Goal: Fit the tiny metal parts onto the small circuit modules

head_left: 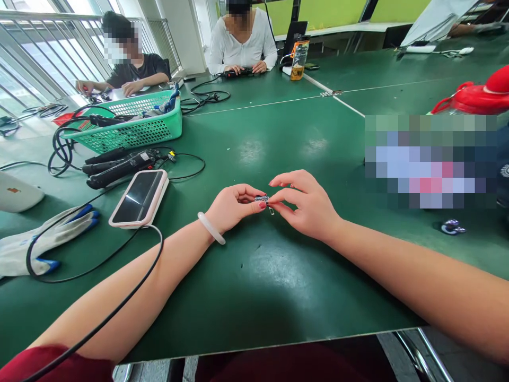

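Note:
My left hand (242,204), with a white bangle on the wrist, is closed in a pinch around a small dark-and-silver metal piece (261,199). A little pale metal loop (272,210) hangs below it. Its exact kind is too small to make out. From the other side my right hand (306,204) reaches the same piece, thumb and fingertips closed at its edge and another finger raised above. Both hands are just over the green table (222,297). Fingers partly cover the piece.
At left are a pink-cased phone (140,197), a work glove (51,239), black corded tools (123,164) and a green basket (131,130). A black cable crosses my left forearm. A small shiny object (452,227) lies at right. Two people sit across, near a bottle (299,58).

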{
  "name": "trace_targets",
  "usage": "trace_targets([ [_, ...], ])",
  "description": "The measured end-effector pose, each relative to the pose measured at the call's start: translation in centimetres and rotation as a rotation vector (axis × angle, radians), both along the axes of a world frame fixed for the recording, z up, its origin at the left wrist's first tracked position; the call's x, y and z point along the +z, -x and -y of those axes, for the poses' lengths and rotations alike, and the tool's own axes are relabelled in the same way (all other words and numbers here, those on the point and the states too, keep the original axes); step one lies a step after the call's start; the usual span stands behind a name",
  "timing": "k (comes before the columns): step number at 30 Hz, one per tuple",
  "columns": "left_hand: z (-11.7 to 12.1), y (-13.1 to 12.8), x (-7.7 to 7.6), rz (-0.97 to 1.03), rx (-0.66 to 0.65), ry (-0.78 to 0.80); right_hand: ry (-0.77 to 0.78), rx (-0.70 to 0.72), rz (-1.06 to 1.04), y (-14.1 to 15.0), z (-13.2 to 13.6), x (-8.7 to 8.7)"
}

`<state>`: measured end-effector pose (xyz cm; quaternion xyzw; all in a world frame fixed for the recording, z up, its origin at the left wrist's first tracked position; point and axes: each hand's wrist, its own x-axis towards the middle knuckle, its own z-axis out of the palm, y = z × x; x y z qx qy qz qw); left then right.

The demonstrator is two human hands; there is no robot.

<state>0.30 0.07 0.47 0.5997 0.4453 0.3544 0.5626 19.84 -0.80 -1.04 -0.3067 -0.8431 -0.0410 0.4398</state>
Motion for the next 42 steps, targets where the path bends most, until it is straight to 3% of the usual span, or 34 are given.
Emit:
trace_targets([
  [10,-0.3,0.2,-0.5,0.200,-0.033,0.095,0.069,0.011,-0.056,-0.1,0.1,0.3],
  [17,-0.5,0.1,-0.4,0.050,0.065,0.070,0.594,-0.171,0.229,-0.6,-0.8,-0.1],
  [19,-0.5,0.1,-0.5,-0.009,0.052,0.050,0.662,-0.171,0.285,-0.5,-0.8,-0.1],
  [27,-0.5,0.4,-0.9,-0.227,-0.065,-0.033,0.707,-0.157,0.383,0.0,-0.5,0.4],
  [34,-0.6,0.5,-1.1,-0.247,-0.084,-0.050,0.801,-0.215,0.305,-0.2,-1.1,0.4],
  [42,-0.6,0.4,-1.0,-0.237,-0.072,-0.031,0.731,-0.157,0.322,-0.4,-0.9,0.2],
])
